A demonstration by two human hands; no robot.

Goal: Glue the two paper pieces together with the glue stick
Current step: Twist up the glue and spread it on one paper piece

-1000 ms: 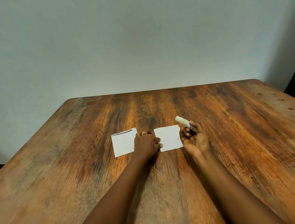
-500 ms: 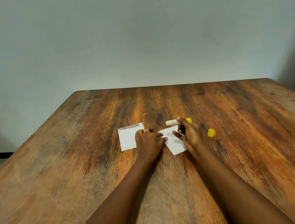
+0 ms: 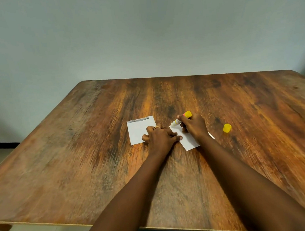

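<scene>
The right hand (image 3: 193, 128) is closed round the glue stick (image 3: 180, 119), fingers wrapped about its barrel, the yellow base up and away and the pale tip angled down toward the bench's left edge. The tip sits at or just above the far corner of the right paper piece (image 3: 189, 141); whether it actually touches cannot be told. This paper lies skewed under the hand, its near corner pointing toward the near edge of the bench (image 3: 78, 158).

The left hand (image 3: 161, 136) lies palm down between the two pieces, fingers loosely bent and holding nothing. Its fingertips rest on the left side of the right paper piece, apparently pinning it, while its outer fingers overlap the near right corner of the left paper piece (image 3: 138, 133). That piece lies flat just beside it, toward the left edge, with a dark printed strip along its far side. The yellow cap (image 3: 227, 128) stands apart on the bare wood toward the right edge.

The step in hand looks like the start of spreading glue. The next move calls for light strokes across the pinned sheet, with firm holding so the thin paper neither slides nor wrinkles.
</scene>
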